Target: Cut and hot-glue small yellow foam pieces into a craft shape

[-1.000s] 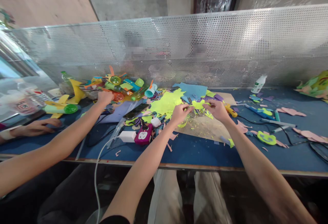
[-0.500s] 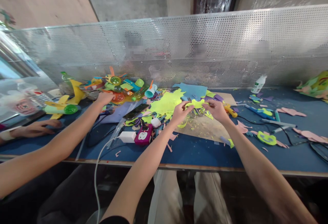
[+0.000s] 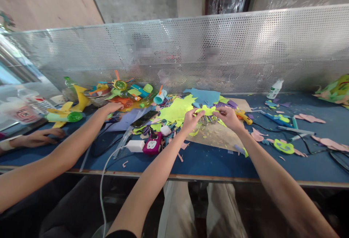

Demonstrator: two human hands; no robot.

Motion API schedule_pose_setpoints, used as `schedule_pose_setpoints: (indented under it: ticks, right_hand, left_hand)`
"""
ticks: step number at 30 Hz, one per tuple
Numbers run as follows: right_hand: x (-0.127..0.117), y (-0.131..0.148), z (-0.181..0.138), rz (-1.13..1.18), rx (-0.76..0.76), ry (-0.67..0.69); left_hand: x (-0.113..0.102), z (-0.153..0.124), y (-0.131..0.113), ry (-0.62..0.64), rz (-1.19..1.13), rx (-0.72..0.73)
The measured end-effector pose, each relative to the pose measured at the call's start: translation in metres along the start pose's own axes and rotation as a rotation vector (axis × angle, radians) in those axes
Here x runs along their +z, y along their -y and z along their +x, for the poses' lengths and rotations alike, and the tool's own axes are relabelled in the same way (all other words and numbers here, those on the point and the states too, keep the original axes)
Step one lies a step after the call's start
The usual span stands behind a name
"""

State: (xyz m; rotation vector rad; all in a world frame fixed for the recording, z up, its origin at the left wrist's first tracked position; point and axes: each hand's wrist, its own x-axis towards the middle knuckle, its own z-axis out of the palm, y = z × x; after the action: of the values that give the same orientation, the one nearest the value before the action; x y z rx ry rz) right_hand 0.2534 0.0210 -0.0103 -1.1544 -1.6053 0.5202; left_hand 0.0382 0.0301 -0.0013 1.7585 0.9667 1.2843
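Observation:
Between my two hands is a small lime-green foam cutout [image 3: 206, 111] with a wavy outline. My left hand [image 3: 192, 119] pinches its left end, and my right hand [image 3: 227, 116] pinches the right end. Just beneath it, scissors [image 3: 208, 120] lie on a brown board [image 3: 215, 136], their handle loops showing. A large jagged lime-green sheet [image 3: 177, 109] spreads to the left of my hands, with a blue sheet [image 3: 205, 96] behind. Close to my right hand rests a yellow-handled tool [image 3: 244, 117] with a black cord.
A co-worker's hands [image 3: 113, 107] are at the left, near plastic bottles and coloured foam pieces. A phone [image 3: 144, 118], a magenta power adapter [image 3: 152, 144] and a white charger [image 3: 135, 145] lie left of my forearm. Rightward are a white bottle [image 3: 275, 89], glue sticks and pink scraps. A perforated metal panel [image 3: 245, 52] stands behind.
The green cutout, still held in both my hands, has dipped and tilted slightly. The co-worker's reaching hand has shifted a little lower and to the right.

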Motion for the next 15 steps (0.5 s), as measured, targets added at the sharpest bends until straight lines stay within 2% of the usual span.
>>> schedule_pose_setpoints:
  ticks: [7,15]
  right_hand:
    - [0.0015,0.0016,-0.0013,0.012,-0.011,0.040]
    - [0.0044,-0.0007,-0.0003,0.065,-0.032,-0.025]
  left_hand:
    - [-0.0008,-0.0005,-0.0027,-0.015,0.025,0.003]
    - [-0.0011,0.0004,0.0007,0.012,0.017,0.024]
